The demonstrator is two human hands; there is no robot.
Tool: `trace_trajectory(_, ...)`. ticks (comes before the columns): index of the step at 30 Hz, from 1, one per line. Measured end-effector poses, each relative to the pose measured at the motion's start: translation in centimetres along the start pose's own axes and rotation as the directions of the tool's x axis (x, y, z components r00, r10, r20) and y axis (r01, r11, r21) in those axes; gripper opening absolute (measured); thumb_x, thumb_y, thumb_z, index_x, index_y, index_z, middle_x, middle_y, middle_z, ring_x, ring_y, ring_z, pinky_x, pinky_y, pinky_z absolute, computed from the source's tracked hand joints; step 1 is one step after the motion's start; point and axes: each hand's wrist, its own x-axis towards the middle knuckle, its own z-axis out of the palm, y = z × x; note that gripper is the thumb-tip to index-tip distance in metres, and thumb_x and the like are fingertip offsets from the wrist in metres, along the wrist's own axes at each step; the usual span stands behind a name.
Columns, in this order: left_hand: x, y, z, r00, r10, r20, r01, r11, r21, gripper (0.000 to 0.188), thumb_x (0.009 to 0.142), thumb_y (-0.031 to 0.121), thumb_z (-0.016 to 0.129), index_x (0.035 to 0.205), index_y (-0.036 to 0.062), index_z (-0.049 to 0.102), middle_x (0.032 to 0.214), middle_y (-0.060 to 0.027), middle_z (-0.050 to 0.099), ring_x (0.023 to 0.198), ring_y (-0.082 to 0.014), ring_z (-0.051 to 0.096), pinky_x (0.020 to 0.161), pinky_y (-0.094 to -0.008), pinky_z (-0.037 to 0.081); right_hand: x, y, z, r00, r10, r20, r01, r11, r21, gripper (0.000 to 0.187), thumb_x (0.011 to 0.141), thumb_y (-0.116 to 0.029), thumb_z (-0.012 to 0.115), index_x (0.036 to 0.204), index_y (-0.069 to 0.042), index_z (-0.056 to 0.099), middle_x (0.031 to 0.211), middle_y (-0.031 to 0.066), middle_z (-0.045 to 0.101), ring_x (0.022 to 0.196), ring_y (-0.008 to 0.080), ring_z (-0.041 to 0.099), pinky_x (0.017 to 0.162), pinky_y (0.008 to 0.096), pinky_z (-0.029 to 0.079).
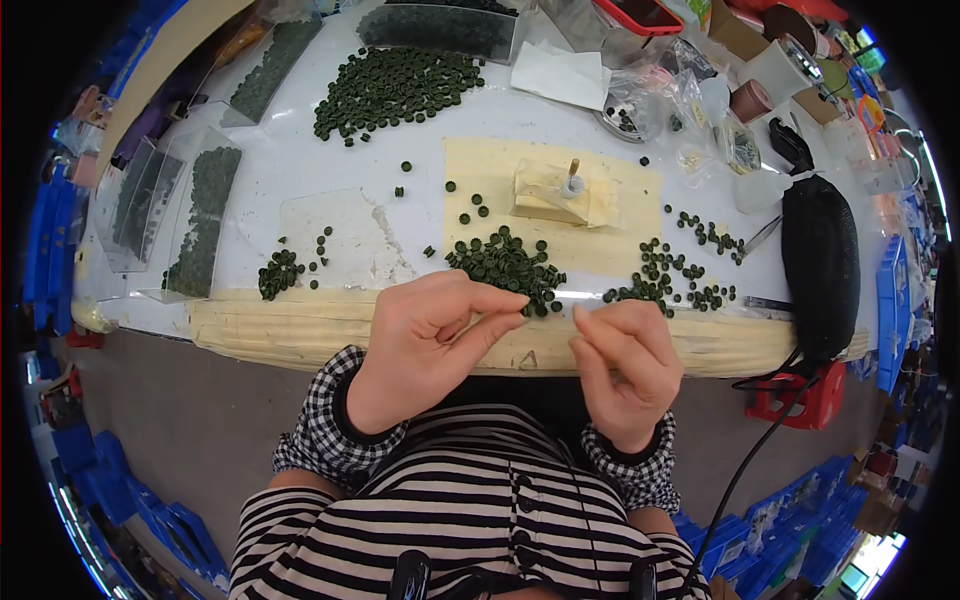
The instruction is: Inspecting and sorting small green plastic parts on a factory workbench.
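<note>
My left hand (pixel 425 340) is closed in a pinch of thumb and forefinger at the near edge of a heap of small dark green round pieces (pixel 505 265), which look like little caps. One such piece (pixel 526 311) shows right at those fingertips. To the right, my right hand (pixel 632 370) is also closed, its thumb and fingers curled together above the padded table edge. Whatever its fingertips hold is too small or hidden to make out. A looser group of the same pieces (pixel 655 268) lies beyond my right hand.
A tape-covered block (pixel 550 195) with a short upright peg stands on a yellowish sheet (pixel 480 160). Clear trays of green pieces (pixel 205 220) stand at left. More pieces (pixel 395 90) spread at the back. A black bag-like bundle (pixel 820 265) and tweezers (pixel 765 235) lie at right.
</note>
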Motion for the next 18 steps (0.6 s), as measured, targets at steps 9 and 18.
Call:
trace_trajectory(9, 0.2, -0.6, -1.3, 0.940, -0.337, -0.051, 0.250, 0.785, -0.567, 0.018, 0.091, 0.001, 0.054, 0.108, -0.0021, 0.058, 0.068, 0.0028, 0.040, 0.054, -0.0084, 0.033, 0.052, -0.0215, 0.030, 0.0, 1.2, -1.5, 0.995, 0.101, 0.011, -0.085, 0.885, -0.457, 0.016, 0.070, 0.000, 0.073, 0.084, -0.004, 0.069, 0.081, 0.0047, 0.057, 0.080, 0.0236, 0.050, 0.070, 0.0348, 0.040)
trace_trajectory(18, -0.4, 0.2, -3.2, 0.803, -0.528, 0.278, 0.201, -0.200, -0.959, 0.025, 0.099, 0.010, 0.038, 0.120, -0.0024, 0.048, 0.092, -0.0057, 0.053, 0.074, -0.0104, 0.046, 0.061, -0.0194, 0.040, 0.1, 1.5, -1.3, 0.995, 0.086, 0.055, -0.050, 0.879, -0.475, 0.016, 0.070, -0.002, 0.073, 0.083, -0.006, 0.065, 0.083, 0.0040, 0.058, 0.086, 0.0248, 0.050, 0.077, 0.0363, 0.040)
